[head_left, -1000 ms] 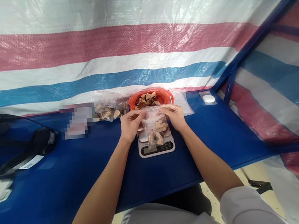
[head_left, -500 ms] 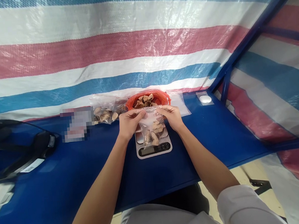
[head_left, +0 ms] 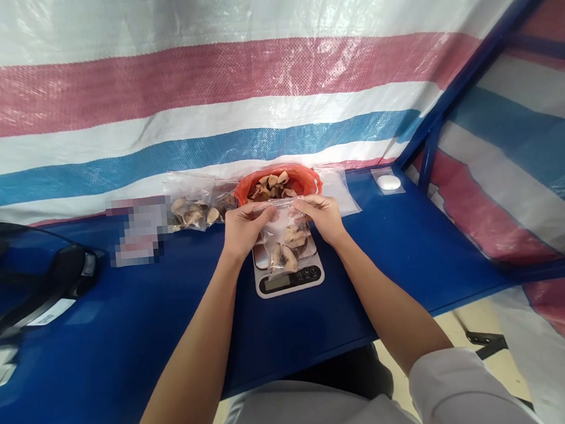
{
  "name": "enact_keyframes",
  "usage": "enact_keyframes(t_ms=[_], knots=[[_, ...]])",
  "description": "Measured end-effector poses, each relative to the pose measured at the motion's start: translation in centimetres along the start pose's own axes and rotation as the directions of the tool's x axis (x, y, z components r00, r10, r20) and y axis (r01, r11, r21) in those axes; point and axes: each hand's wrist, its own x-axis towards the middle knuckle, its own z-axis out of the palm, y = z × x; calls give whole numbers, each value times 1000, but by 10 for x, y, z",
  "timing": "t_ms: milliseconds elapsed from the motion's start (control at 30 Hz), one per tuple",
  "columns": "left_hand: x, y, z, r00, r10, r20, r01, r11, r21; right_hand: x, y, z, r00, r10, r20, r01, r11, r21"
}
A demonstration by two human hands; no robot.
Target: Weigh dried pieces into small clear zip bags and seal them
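Observation:
A clear zip bag (head_left: 275, 234) with several dried, mushroom-like pieces in its bottom hangs between my hands, over a white kitchen scale (head_left: 290, 284). My left hand (head_left: 245, 228) pinches the bag's top edge at its left corner. At the right corner, my right hand (head_left: 323, 216) grips the same edge between thumb and fingers. Whether the bag rests on the scale's metal plate I cannot tell. Just behind my hands stands an open red plastic bag (head_left: 304, 178) holding more of the dried pieces (head_left: 273, 185).
Filled clear bags (head_left: 193, 210) lie left of the red bag. Flat clear bags (head_left: 340, 190) lie to its right. A small white round item (head_left: 389, 183) sits far right on the blue table (head_left: 404, 241). A black strapped device (head_left: 65, 277) is at left. Striped sheeting (head_left: 202, 80) rises behind.
The camera view has shifted slightly, so the whole scene sits a little differently. Both hands still hold the zip bag's top edge in nearly the same pose over the scale.

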Motion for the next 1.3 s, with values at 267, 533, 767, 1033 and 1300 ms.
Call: enact_keyframes(t_ms=[267, 533, 767, 1033, 1300], knots=[[0, 0, 2, 1000, 13, -16, -14, 1000, -17, -1, 4, 2, 999, -31, 22, 33, 998, -59], [-3, 2, 3, 999, -32, 12, 32, 998, -48, -1, 3, 3, 998, -52, -21, 50, 995, -81], [-3, 2, 1, 1000, -7, -9, 7, 999, -32, -2, 4, 4, 999, -47, 0, 47, 995, -83], [-3, 3, 0, 999, -52, 7, 52, 995, -90, -1, 2, 3, 996, -82, -19, 79, 992, -97], [-2, -3, -2, 999, -37, -8, 37, 996, -84, -3, 4, 4, 997, -67, 35, 70, 992, -106]])
